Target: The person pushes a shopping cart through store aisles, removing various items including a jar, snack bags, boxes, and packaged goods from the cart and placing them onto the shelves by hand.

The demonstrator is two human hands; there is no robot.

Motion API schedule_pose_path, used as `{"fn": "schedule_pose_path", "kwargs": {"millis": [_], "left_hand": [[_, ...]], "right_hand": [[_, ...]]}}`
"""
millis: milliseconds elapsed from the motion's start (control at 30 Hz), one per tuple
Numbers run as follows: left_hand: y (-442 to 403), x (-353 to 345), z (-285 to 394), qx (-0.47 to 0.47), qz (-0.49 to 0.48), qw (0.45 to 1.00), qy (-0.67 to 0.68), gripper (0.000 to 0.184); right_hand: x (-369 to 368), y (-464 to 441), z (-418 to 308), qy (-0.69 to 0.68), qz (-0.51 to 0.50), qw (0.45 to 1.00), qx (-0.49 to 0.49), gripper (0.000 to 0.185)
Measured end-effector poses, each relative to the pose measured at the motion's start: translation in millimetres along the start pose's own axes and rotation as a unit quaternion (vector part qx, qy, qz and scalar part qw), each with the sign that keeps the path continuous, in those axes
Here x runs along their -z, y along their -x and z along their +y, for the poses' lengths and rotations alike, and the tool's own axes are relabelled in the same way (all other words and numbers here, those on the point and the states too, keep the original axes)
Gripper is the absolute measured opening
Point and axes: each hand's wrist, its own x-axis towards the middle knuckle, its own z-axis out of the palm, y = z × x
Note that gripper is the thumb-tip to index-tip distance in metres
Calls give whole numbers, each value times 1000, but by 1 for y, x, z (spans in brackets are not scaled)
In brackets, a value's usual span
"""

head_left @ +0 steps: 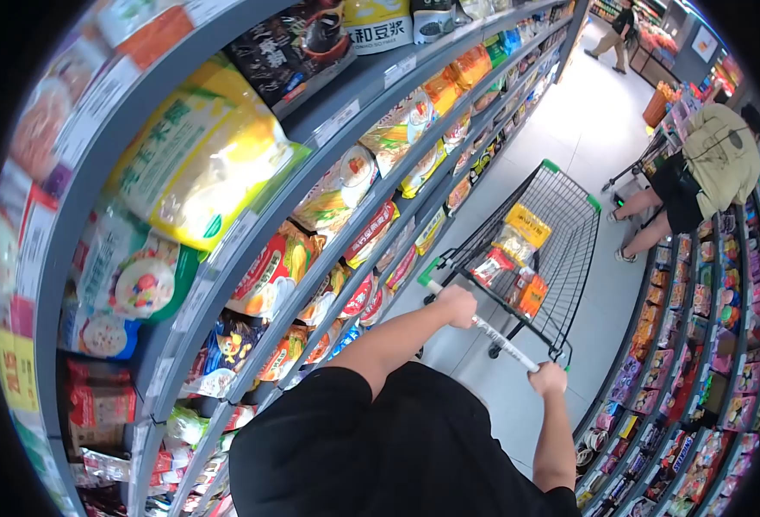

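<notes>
My left hand (457, 307) is wrapped round the left end of the white handlebar (499, 339) of a shopping cart. Near the bar's other end, my right hand (548, 378) also grips it. The shopping cart (561, 250) has a black wire basket with green corner pieces. Inside lie a yellow package (528, 224), a clear bag with pale contents (516, 245), a red-and-white packet (492, 268) and an orange-red packet (532, 297). Fingertips of both hands are partly hidden.
Close on my left, a grey shelf (311, 133) carries many bagged foods, including a yellow-and-white bag (208, 155). To the right, a curved shelf (656, 362) holds small snack packets. A bending person (716, 164) stands beside another cart ahead right. Farther off, another person (617, 39) walks.
</notes>
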Motion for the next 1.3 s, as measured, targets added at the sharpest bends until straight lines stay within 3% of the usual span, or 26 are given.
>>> {"fn": "schedule_pose_path", "kwargs": {"millis": [600, 1233, 1300], "left_hand": [[229, -140, 69, 108, 3, 994, -4, 28], [414, -266, 93, 40, 52, 998, -2, 29], [430, -265, 99, 39, 46, 998, 11, 27]], "right_hand": [[-137, 215, -40, 4, -14, 998, 57, 45], [-269, 366, -74, 4, 18, 997, 68, 40], [-286, 380, -72, 26, 62, 994, 83, 40]]}}
